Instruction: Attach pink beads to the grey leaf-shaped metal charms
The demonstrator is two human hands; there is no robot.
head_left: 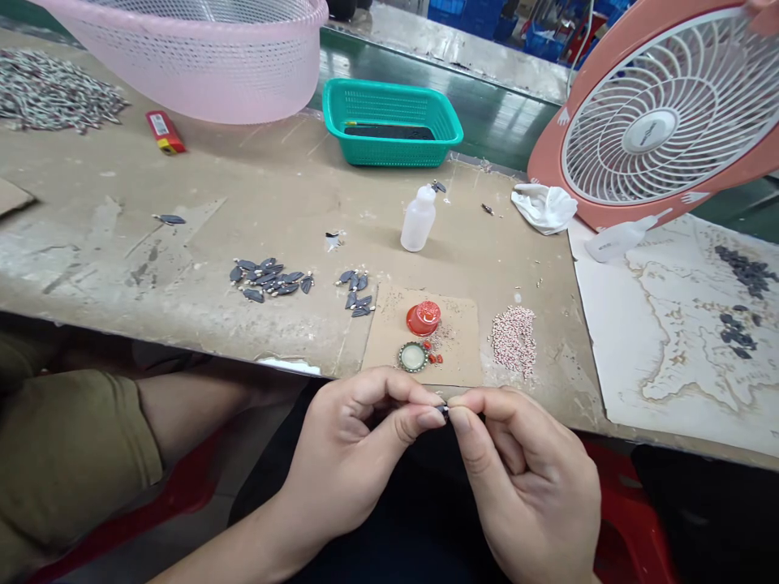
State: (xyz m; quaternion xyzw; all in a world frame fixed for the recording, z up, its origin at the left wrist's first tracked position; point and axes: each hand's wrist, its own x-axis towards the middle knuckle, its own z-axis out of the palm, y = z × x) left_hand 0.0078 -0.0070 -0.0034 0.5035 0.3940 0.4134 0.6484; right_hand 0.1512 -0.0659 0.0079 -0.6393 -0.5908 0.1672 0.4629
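Note:
My left hand (359,446) pinches a small dark wing-shaped piece (444,410) between thumb and forefinger, just off the table's front edge. My right hand (523,470) meets it from the other side, its thumb and forefinger closed at the piece's tip. Most of the piece is hidden by my fingertips. Beyond my hands lies a cardboard square (463,324) bearing a red cup-shaped thing (423,318), a bottle cap (413,357) and a few red bits (433,357). A heap of tiny pale-and-red beads (514,341) is to its right; similar dark pieces (268,279) lie left.
A white squeeze bottle (419,219) stands upright behind the cardboard. Farther back are a green basket (395,152), a pink basket (261,73) and an orange fan (651,130). A red box (165,132) lies left. Another person's leg (66,462) is at my left.

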